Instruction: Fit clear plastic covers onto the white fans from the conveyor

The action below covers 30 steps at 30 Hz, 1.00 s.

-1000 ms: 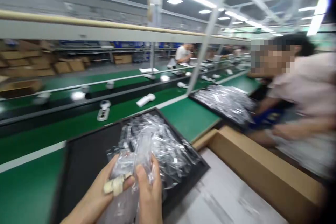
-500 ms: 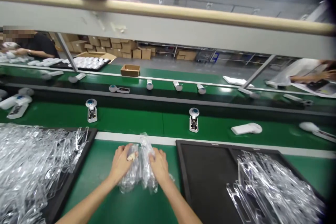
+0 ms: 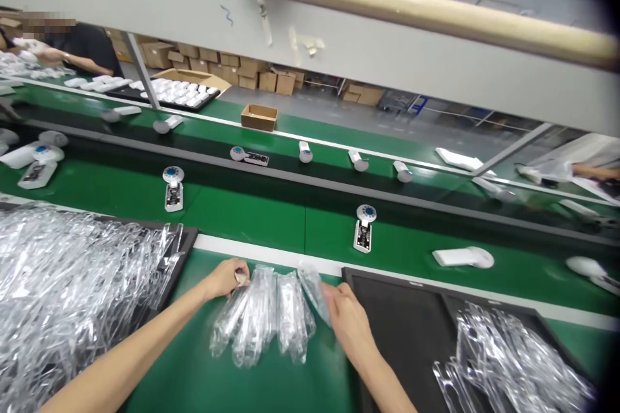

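Note:
Several bundles of clear plastic parts in clear wrapping (image 3: 261, 316) lie side by side on the green work surface (image 3: 232, 384) between my hands. My left hand (image 3: 227, 279) is closed beside the top of the leftmost bundle, its fingers curled. A small pale thing (image 3: 241, 278) shows at its fingertips; I cannot make out whether it is held or worn. At the right end of the row, my right hand (image 3: 346, 316) is closed on the edge of a clear plastic bag (image 3: 314, 289), which stands tilted. Its fingertips are partly hidden.
A black tray (image 3: 186, 258) heaped with clear plastic parts stands left. Another black tray (image 3: 397, 310) at right holds similar parts (image 3: 518, 352). White devices with exposed circuit boards (image 3: 363, 232) lie on the green belt (image 3: 271, 206) ahead. A person (image 3: 90, 48) works far left.
My hands have moved apart, left hand leftward and right hand rightward. The bundles, previously bunched between them, now lie spread in a row. The view has tilted.

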{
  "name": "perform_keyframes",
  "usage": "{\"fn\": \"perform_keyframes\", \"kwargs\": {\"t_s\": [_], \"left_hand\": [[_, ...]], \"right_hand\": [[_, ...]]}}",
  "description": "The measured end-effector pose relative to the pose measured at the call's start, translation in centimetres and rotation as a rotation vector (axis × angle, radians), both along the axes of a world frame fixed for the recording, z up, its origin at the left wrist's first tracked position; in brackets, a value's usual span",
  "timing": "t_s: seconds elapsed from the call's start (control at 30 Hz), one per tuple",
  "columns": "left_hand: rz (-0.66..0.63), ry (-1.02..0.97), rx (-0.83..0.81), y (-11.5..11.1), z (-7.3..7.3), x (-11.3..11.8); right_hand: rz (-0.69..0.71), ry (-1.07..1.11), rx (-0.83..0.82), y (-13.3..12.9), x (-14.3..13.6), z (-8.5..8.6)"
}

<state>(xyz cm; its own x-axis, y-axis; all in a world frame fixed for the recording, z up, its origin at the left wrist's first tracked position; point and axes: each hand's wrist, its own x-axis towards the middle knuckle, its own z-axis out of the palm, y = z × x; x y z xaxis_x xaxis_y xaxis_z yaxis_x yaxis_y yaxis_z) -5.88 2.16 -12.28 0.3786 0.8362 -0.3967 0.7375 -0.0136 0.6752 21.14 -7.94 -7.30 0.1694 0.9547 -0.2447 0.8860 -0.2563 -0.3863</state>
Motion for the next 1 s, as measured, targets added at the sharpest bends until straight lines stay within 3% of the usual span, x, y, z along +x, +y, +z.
{"fn": "perform_keyframes", "kwargs": {"t_s": [0.13,0.23,0.33,0.4,0.47,0.57,0.63,0.77,0.87,1.0], "left_hand": [[-0.003,-0.036,0.054,-0.8,0.3,-0.4],[-0.014,-0.029,0.110,-1.9,1.3,-0.7],[0.006,-0.024,0.151,-3.1,3.0,-1.2],[0.031,-0.020,0.185,-3.9,4.4,-1.6],[0.039,-0.017,0.230,-4.8,6.0,-1.8],[-0.014,-0.041,0.287,-5.9,8.5,-1.7],[-0.050,-0.095,0.289,-6.3,10.3,-1.5],[-0.078,-0.196,0.293,-6.2,13.2,-1.6],[-0.130,-0.132,0.290,-5.2,13.4,-1.9],[-0.160,-0.022,0.285,-4.1,11.6,-2.0]], "right_hand": [[-0.021,0.458,0.109,-1.0,0.5,2.3],[-0.071,0.700,0.052,-2.0,0.4,1.5],[-0.019,0.520,-0.045,-3.6,0.5,-1.2],[0.045,0.239,-0.013,-4.4,0.8,-2.7],[0.078,0.053,0.083,-4.4,0.6,-2.8],[0.156,0.068,0.139,-1.9,-1.3,-1.2],[0.276,0.112,0.046,1.0,-3.4,-0.4],[0.391,0.091,-0.142,6.1,-6.6,-1.5],[0.442,0.116,-0.152,7.7,-7.3,-3.0],[0.467,0.192,-0.168,8.1,-6.8,-3.4]]}}
